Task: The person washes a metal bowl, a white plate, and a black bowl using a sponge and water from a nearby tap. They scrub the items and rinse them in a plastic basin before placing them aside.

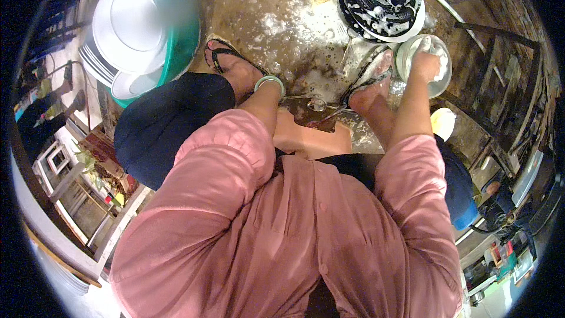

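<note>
Seen from above, a person in a pink shirt squats over a wet, soapy floor [282, 29]. At left, a green basin [182, 41] holds stacked white plates [126, 26]. The left hand is hidden behind the knee, so its grip cannot be told; only a pale bangle [270, 81] shows. The right hand [425, 62], covered in foam, is closed on the rim of 1 small bowl [438, 82]. Scrubbing well probably means steadying that bowl firmly. A sudsy dark pan [382, 0] sits beyond.
</note>
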A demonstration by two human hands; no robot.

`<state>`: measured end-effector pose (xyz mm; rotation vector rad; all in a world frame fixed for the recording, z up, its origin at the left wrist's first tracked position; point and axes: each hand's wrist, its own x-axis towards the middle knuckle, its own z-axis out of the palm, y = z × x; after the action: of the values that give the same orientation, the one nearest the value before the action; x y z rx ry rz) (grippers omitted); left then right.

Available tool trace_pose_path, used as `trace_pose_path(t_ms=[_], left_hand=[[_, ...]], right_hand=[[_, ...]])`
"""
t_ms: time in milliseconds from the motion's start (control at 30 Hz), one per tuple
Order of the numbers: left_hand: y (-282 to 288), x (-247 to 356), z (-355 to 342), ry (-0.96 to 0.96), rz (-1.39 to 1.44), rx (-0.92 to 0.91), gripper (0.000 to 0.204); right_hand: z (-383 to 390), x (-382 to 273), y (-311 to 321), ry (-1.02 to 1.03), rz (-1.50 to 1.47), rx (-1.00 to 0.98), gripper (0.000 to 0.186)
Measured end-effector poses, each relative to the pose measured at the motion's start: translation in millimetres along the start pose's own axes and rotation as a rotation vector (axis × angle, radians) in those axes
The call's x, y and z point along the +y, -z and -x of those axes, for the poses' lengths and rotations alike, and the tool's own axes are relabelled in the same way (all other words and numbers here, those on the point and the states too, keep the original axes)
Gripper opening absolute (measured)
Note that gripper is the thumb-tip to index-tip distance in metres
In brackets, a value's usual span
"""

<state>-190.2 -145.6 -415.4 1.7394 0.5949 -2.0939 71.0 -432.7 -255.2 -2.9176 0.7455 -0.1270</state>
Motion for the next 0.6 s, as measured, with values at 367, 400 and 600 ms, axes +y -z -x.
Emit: trace_pose_path(t_ms=[367,400,600], left_hand=[[-2.1,19.9,75.8,0.047,0.05,0.341,0.036],[-5.0,22.2,91.9,0.093,-0.029,0.342,0.032],[-27.7,-3.2,20.2,0.138,-0.054,0.564,0.031]], right_hand=[[128.8,-11.6,-125.6,0.537,0.081,-0.56,0.022],[129.8,-15.8,-129.2,0.488,0.042,-0.542,0.021],[128.9,-23.3,-143.8,0.254,0.058,-0.756,0.021]])
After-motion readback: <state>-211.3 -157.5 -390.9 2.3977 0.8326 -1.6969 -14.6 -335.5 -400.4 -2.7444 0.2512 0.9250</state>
